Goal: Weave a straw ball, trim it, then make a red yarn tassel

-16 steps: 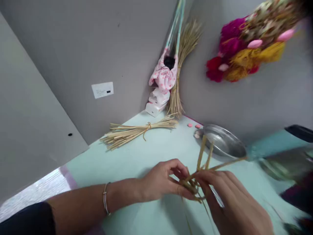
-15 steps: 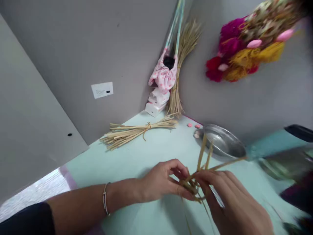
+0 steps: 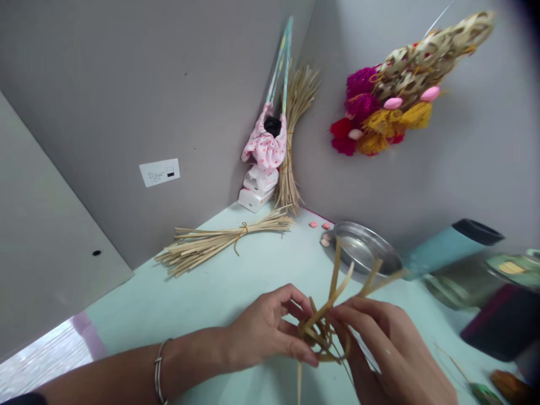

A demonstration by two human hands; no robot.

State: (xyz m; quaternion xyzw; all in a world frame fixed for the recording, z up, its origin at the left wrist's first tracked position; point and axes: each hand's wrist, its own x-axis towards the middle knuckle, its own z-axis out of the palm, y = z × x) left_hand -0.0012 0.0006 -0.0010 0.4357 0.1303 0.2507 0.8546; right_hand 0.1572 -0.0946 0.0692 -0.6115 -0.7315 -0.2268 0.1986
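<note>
Between my hands, above the pale green table, is a small woven piece of straw strips (image 3: 324,332) with several loose ends sticking up and hanging down. My left hand (image 3: 272,329) grips its left side between thumb and fingers. On the other side, my right hand (image 3: 386,343) pinches the strips where they cross near the top. The right fingertips partly hide the weave. Behind the hands lies a tied bundle of straw strips (image 3: 223,239).
A steel bowl (image 3: 367,247) sits at the back right, with small pink pieces beside it. Right of it are a turquoise tumbler (image 3: 449,250) and a dark box (image 3: 491,323). A woven ornament with tassels (image 3: 388,101) hangs above. A straw sheaf (image 3: 291,146) leans in the corner.
The camera view has shifted, so the background sits further left and slightly lower. The straw piece has turned a little between my hands, and its upright strips now spread differently. Both hands keep hold.
</note>
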